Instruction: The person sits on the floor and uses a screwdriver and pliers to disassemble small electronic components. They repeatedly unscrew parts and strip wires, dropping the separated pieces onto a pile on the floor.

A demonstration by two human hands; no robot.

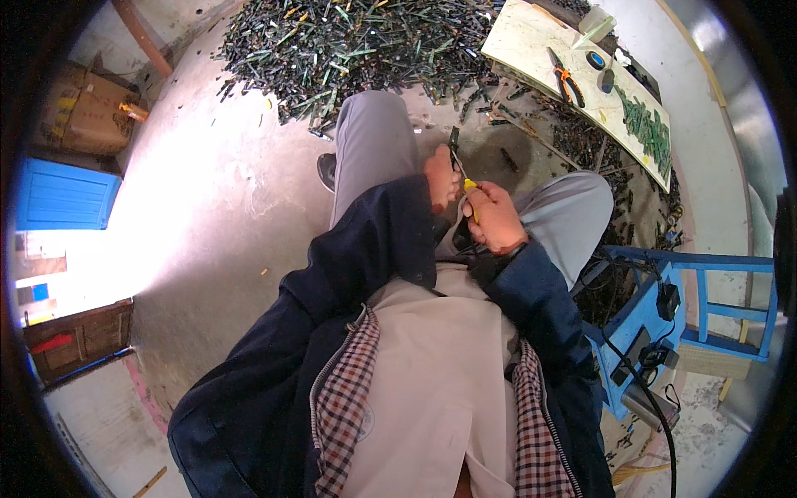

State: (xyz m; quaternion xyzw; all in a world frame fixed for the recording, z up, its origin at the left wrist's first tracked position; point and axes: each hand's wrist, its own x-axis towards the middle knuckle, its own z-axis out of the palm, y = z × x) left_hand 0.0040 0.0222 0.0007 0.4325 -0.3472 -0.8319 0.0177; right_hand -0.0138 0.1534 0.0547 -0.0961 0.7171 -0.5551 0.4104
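Observation:
Between my knees my left hand (pixel 442 178) is closed around a narrow dark strip-shaped piece (pixel 454 136), whose far end sticks up past the fingers. My right hand (pixel 496 217) grips the yellow handle of a screwdriver (pixel 471 185). Its thin metal shaft points up and left toward the dark piece, close to the left fingers. Whether the tip touches the piece is too small to tell. Another dark strip (pixel 509 158) lies on the floor just right of the hands.
A large heap of dark and green strips (pixel 349 50) covers the floor ahead. At the right a pale board (pixel 531 46) carries orange-handled pliers (pixel 567 81), a blue ring-shaped item (pixel 595 60) and green strips (pixel 645 124). A blue stool (pixel 639 307) with cables stands at lower right.

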